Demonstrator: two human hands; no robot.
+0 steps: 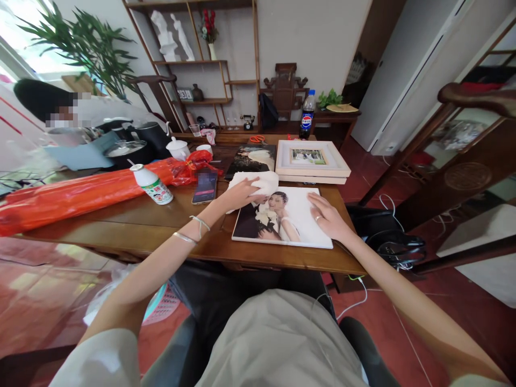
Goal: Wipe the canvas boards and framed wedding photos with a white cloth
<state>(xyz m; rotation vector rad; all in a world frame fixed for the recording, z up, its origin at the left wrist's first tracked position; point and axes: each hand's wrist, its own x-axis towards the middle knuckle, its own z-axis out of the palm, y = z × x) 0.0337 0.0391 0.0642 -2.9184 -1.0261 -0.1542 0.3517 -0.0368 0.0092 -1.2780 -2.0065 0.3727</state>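
A wedding photo panel lies flat on the brown wooden table in front of me. My left hand is at the panel's upper left, its fingers around a bunched white cloth. Part of the cloth hangs over the panel's corner. On the panel's right side rests my right hand, open, fingers stretched out and a ring on one of them. Just behind the panel is a white picture frame with a small photo in it. A dark photo panel lies to its left.
Left of the cloth are a phone, a white bottle and a long red plastic-wrapped bundle. Orange scissors and a cola bottle stand toward the back. A person is at the far left. Cables trail across the floor at right.
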